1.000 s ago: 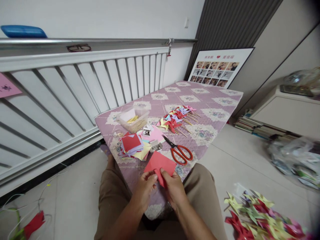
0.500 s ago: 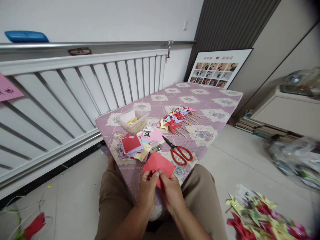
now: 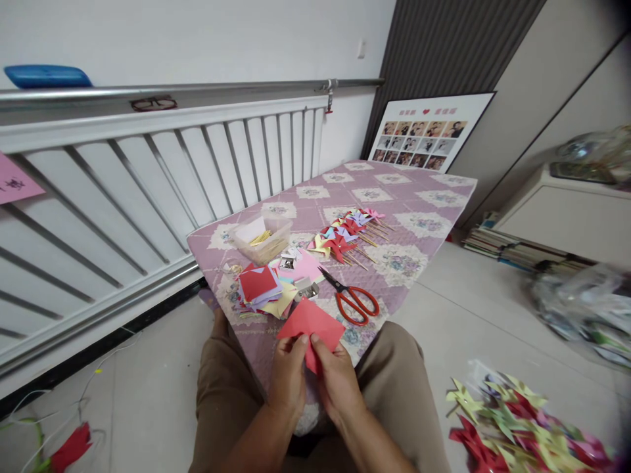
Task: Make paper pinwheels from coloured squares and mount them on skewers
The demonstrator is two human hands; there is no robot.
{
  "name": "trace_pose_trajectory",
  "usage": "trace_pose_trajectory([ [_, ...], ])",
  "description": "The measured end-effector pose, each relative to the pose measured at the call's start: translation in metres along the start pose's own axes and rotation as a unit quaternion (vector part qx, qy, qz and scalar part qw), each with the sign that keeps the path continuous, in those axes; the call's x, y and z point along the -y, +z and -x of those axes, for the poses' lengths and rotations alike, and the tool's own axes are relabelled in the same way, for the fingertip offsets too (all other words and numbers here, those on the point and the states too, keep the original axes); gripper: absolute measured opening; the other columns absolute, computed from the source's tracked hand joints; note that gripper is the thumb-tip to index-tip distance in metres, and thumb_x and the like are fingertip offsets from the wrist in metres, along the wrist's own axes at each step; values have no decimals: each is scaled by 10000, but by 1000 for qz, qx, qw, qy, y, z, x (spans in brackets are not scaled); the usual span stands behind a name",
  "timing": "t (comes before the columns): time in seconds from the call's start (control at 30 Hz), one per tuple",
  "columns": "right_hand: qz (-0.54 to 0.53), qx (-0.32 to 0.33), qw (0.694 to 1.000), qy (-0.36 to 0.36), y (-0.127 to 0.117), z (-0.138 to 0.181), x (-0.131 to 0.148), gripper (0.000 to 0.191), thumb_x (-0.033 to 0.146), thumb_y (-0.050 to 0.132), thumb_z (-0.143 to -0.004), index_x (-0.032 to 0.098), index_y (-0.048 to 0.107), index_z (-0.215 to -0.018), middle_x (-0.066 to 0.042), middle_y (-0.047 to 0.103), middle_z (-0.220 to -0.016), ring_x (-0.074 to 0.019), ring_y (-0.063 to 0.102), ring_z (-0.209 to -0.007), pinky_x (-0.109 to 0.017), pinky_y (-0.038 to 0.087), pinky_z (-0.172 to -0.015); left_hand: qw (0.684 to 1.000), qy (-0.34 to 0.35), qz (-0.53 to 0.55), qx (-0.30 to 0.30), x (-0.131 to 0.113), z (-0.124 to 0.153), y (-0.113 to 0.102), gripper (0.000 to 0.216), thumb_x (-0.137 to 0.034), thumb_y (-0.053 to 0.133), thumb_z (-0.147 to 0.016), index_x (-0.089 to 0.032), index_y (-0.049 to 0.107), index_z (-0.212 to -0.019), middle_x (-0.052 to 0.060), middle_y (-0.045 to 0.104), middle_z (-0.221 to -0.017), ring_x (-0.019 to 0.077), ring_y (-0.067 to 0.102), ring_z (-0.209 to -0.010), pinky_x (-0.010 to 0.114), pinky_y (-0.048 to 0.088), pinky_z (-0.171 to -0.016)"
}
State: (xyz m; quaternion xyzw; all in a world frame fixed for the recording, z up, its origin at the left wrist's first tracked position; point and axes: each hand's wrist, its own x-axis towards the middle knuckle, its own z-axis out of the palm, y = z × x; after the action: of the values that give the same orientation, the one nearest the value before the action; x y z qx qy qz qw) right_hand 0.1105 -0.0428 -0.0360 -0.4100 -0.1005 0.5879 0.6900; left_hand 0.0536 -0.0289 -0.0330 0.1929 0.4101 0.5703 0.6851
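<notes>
Both hands hold a red paper square (image 3: 313, 320) over the near end of the table. My left hand (image 3: 289, 371) pinches its left side, thumb on top. On the right side my right hand (image 3: 338, 374) grips it the same way, the two thumbs close together near the middle. The fingers beneath the paper are hidden. Just beyond the paper's right corner lie scissors (image 3: 355, 303) with red handles, blades slightly apart. A stack of coloured paper squares (image 3: 259, 286) sits to the left, with small metal pieces (image 3: 308, 291) beside it.
A clear plastic box (image 3: 263, 236) holds thin sticks. Finished paper pinwheels (image 3: 345, 233) on sticks lie in a row on the patterned tablecloth (image 3: 404, 263). More pinwheels (image 3: 522, 420) are heaped at lower right. A white radiator (image 3: 197, 164) runs along the left wall.
Both thumbs have shifted slightly on the red paper, the left one a little leftward. The camera view has moved slightly; the other things lie as before.
</notes>
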Motion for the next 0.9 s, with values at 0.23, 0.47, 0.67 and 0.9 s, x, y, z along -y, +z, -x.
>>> trace_pose_trajectory([
  [0.23,8,0,1000,-3,-1,0,-3,271,323,819,-643,192,739,-866,-20,779,-820,-179,692,-705,-285,533,-717,999,-3,-37,-37,0,-5,0,223,-263,782,-557,-142,665,-703,18,690,-690,134,616,-642,271,483,-709],
  [0.47,16,22,1000,2,-3,1,-4,258,323,796,-688,197,729,-903,-22,776,-868,-182,692,-760,-293,516,-773,998,-3,-35,-49,-3,-4,1,199,-250,772,-548,-141,665,-675,10,682,-654,138,613,-618,280,473,-705],
  [0.67,73,65,995,-28,-19,-4,2,189,341,710,-794,226,670,-939,19,703,-822,-127,611,-676,-233,486,-658,1000,5,-1,-31,-12,-17,-4,190,-234,767,-574,-160,669,-719,0,693,-708,131,620,-650,266,479,-714],
  [0.9,286,76,933,-204,-43,-12,8,165,290,644,-829,236,590,-975,9,646,-844,-142,607,-792,-231,491,-739,998,-18,64,-20,-26,-26,-5,174,-193,769,-568,-169,649,-691,-26,678,-683,111,617,-642,243,478,-696],
])
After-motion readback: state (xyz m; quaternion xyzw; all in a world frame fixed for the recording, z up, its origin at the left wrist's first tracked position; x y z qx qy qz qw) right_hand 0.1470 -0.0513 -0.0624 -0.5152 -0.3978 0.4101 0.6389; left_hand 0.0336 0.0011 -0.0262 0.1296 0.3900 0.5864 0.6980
